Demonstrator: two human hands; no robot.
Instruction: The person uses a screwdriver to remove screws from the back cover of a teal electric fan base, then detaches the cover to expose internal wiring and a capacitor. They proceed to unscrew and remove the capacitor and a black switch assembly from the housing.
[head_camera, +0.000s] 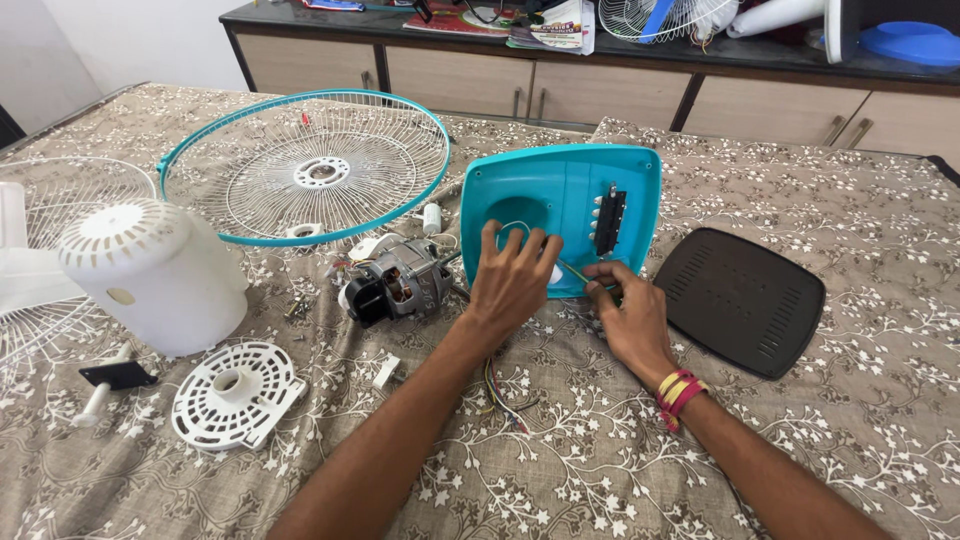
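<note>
A teal fan base shell (570, 205) stands tilted on its edge on the patterned bedspread, its hollow inside facing me, with a black switch block (609, 220) inside. My left hand (512, 282) rests on its lower rim, fingers spread over a white part and a white wire loop. My right hand (628, 312) pinches thin coloured wires (574, 272) at the shell's lower right edge. More coloured wires (500, 392) trail beneath my left wrist. The fan motor (395, 287) lies just left of my left hand.
A black base plate (742, 300) lies to the right. A teal-rimmed wire grille (310, 165) lies behind the motor. A white motor cover (150, 275), a round white vented plate (235, 393), small screws and another grille sit left. A cluttered sideboard (600, 70) runs along the back.
</note>
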